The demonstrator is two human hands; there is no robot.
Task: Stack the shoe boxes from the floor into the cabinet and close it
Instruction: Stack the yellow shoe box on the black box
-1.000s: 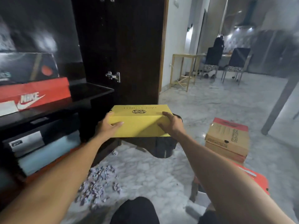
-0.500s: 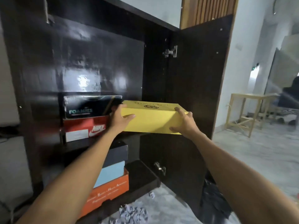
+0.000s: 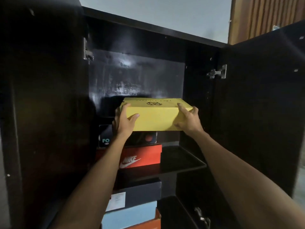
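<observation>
I hold a yellow shoe box (image 3: 155,117) level inside the open dark cabinet (image 3: 137,75). My left hand (image 3: 123,121) grips its left end and my right hand (image 3: 188,120) grips its right end. The box hovers just above a black shoe box (image 3: 148,138), which sits on a red Nike box (image 3: 142,157) on the upper shelf (image 3: 181,160). Whether the yellow box touches the black one is hidden. Below the shelf a dark box (image 3: 140,192), a light blue box (image 3: 132,215) and an orange box (image 3: 148,224) are stacked.
Both cabinet doors stand open: the left door (image 3: 44,113) and the right door (image 3: 264,104) with its metal hinge (image 3: 217,72). The shelf's right half beside the red box is bare. A slatted wooden panel (image 3: 264,15) rises at the upper right.
Both hands lifted the yellow box from floor level up into the cabinet, and it is now over the black box. My view turned from the room to face the cabinet.
</observation>
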